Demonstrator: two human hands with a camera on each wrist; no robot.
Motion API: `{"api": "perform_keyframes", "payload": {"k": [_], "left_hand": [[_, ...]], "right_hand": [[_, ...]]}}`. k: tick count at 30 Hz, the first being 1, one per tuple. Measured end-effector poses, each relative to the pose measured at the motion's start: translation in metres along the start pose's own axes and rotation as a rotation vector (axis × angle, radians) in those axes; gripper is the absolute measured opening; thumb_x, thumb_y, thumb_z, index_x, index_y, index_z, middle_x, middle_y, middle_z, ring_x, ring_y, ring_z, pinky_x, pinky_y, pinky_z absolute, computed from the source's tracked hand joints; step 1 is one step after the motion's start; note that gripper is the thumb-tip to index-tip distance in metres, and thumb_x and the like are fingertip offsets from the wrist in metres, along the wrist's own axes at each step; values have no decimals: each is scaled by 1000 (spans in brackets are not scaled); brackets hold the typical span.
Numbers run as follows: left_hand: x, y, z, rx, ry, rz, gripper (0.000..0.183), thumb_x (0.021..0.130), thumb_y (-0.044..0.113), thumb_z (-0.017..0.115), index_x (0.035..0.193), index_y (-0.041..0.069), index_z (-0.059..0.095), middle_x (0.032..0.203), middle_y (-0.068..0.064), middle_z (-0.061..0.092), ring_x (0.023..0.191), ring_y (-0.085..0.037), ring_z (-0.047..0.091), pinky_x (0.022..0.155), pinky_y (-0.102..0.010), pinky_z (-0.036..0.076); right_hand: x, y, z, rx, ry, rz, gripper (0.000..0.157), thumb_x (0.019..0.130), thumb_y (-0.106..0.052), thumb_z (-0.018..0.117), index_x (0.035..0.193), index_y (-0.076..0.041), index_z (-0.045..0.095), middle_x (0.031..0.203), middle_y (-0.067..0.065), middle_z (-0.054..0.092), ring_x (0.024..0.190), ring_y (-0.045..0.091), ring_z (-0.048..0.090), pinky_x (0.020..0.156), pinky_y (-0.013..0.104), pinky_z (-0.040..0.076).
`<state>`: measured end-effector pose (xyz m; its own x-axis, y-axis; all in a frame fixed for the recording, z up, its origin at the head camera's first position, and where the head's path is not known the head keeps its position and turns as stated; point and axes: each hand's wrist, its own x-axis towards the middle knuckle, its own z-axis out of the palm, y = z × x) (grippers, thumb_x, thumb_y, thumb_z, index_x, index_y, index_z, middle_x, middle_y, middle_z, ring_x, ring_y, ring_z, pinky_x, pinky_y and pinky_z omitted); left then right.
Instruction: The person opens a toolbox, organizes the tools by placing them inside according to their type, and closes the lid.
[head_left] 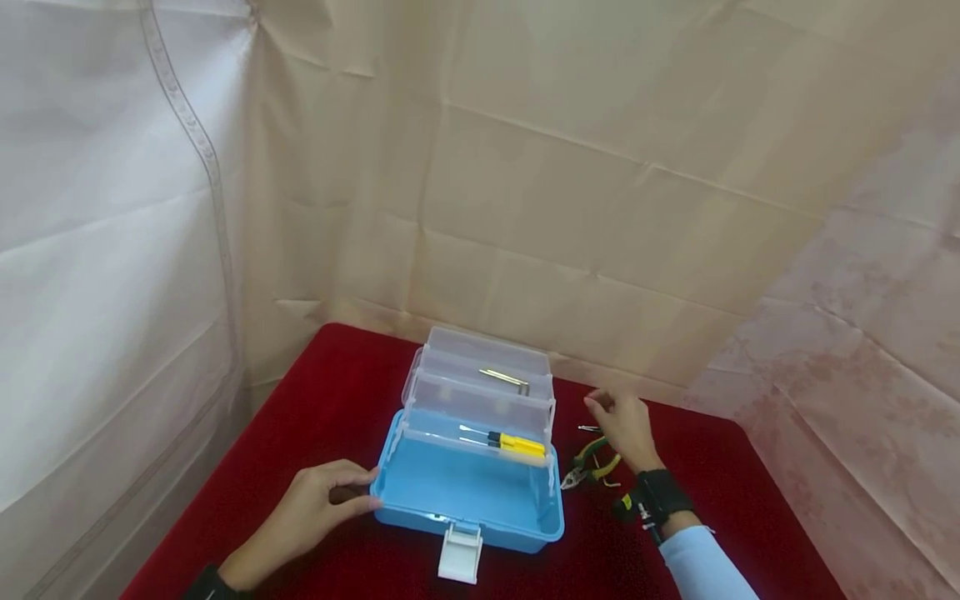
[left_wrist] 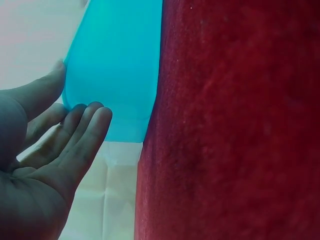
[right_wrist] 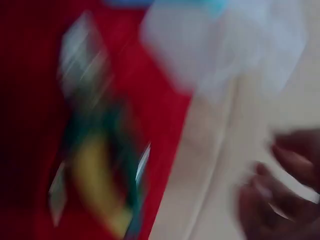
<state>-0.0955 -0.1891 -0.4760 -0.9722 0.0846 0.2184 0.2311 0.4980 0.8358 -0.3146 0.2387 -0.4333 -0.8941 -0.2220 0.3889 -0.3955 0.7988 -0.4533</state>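
Note:
A blue toolbox point(head_left: 468, 492) stands with its lid up and its clear trays point(head_left: 450, 392) raised. My left hand point(head_left: 318, 500) rests at its left end, thumb and fingertips touching the rim and end wall; the left wrist view shows this hand point(left_wrist: 60, 145) at the corner. Yellow-handled screwdrivers point(head_left: 522, 447) lie in the lower tray, and L-shaped hex keys point(head_left: 504, 379) in the upper one. My right hand point(head_left: 628, 429), fingers loosely bent with nothing seen between them, is above pliers with green and yellow handles point(head_left: 597, 467). In the blurred right wrist view, the pliers point(right_wrist: 95, 175) lie beside slim metal pieces point(right_wrist: 143, 162).
The toolbox's white latch point(head_left: 460, 554) hangs down at the front. A small metal piece point(head_left: 589, 428) lies behind the pliers. Red cloth point(head_left: 337, 417) covers the table, and draped fabric walls point(head_left: 525, 208) stand behind it and on both sides.

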Motion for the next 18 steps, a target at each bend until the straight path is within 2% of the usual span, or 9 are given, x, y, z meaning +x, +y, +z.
{"api": "perform_keyframes", "payload": {"k": [2, 4, 6, 9, 13, 16, 18], "left_hand": [[0, 1, 0, 6, -3, 8, 51, 81, 42, 75, 118, 7, 72, 105, -3, 70, 87, -8, 65, 77, -27, 55], [1, 3, 0, 14, -8, 10, 51, 81, 42, 75, 118, 8, 72, 105, -3, 70, 87, -8, 65, 77, -27, 55], [4, 4, -1, 22, -15, 11, 51, 81, 42, 75, 118, 7, 71, 105, -3, 70, 87, -8, 65, 77, -27, 55], [5, 5, -2, 30, -17, 10, 51, 81, 43, 75, 119, 8, 72, 104, -2, 70, 86, -7, 65, 77, -27, 55], [5, 4, -4, 40, -1, 0, 52, 80, 45, 75, 118, 10, 72, 104, 0, 70, 86, -7, 65, 77, -27, 55], [3, 2, -3, 50, 1, -18, 53, 79, 47, 76, 117, 11, 73, 104, 1, 70, 86, -6, 65, 78, -27, 55], [2, 0, -2, 56, -7, -27, 53, 79, 48, 75, 117, 11, 73, 104, 2, 70, 87, -6, 65, 77, -27, 55]], "right_hand": [[-15, 31, -5, -83, -140, 5, 24, 88, -30, 73, 96, -7, 70, 84, 2, 63, 78, 19, 56, 62, 32, 47], [-32, 60, -8, -115, -267, 20, 29, 83, -32, 77, 97, -7, 68, 81, 0, 59, 75, 17, 54, 61, 31, 45], [-47, 81, -9, -105, -339, 58, 38, 78, -36, 80, 99, -8, 64, 80, -2, 58, 75, 14, 54, 62, 30, 45], [-63, 97, -6, -57, -358, 111, 49, 74, -45, 81, 100, -10, 57, 80, -3, 57, 72, 13, 53, 63, 30, 45], [-70, 95, 2, -76, -309, 39, 41, 79, -52, 74, 88, -15, 60, 78, -5, 54, 72, 13, 49, 62, 29, 42], [-70, 88, 9, -113, -301, 12, 27, 85, -44, 72, 79, -19, 65, 74, -7, 52, 69, 11, 45, 60, 27, 39], [-71, 84, 13, -108, -321, 51, 18, 87, -33, 73, 76, -19, 66, 72, -9, 53, 67, 10, 44, 59, 26, 37]]}}
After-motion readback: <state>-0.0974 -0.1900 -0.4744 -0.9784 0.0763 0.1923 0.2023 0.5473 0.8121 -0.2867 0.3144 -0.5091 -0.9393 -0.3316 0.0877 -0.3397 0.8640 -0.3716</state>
